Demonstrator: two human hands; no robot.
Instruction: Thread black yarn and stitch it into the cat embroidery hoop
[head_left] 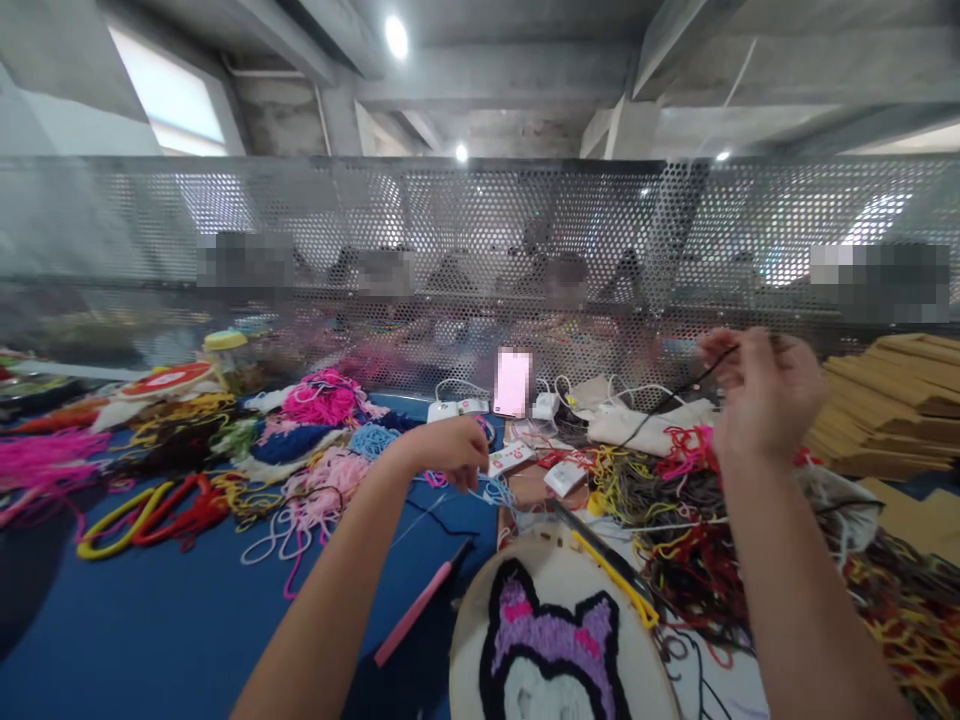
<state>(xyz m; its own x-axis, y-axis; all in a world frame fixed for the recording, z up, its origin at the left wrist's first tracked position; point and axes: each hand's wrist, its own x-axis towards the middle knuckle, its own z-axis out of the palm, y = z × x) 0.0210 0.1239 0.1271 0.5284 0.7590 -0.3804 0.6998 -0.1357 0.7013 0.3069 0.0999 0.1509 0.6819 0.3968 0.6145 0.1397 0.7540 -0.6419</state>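
Note:
My right hand [769, 395] is raised at the right, its fingers pinched on a strand of black yarn [671, 392]. The strand slopes down left towards the yarn heap. Above the middle of the table, my left hand [452, 450] has its fingers curled downward, close to some light blue yarn [495, 490]; whether they hold anything is hidden. In front of me lies an embroidery hoop [555, 640] with a purple, black and pink eared figure on pale cloth. A pink-handled tool with a dark tip [424, 610] rests left of it. A yellow and black tool [615, 565] lies across the hoop's upper right edge.
Tangled dark, red and yellow yarn [697, 540] covers the right side, near stacked brown cardboard [885, 400]. Pink yarn [326, 395] and other bundles lie left. A lit phone [512, 382] stands before the perforated metal screen [450, 220], among white power strips [512, 459].

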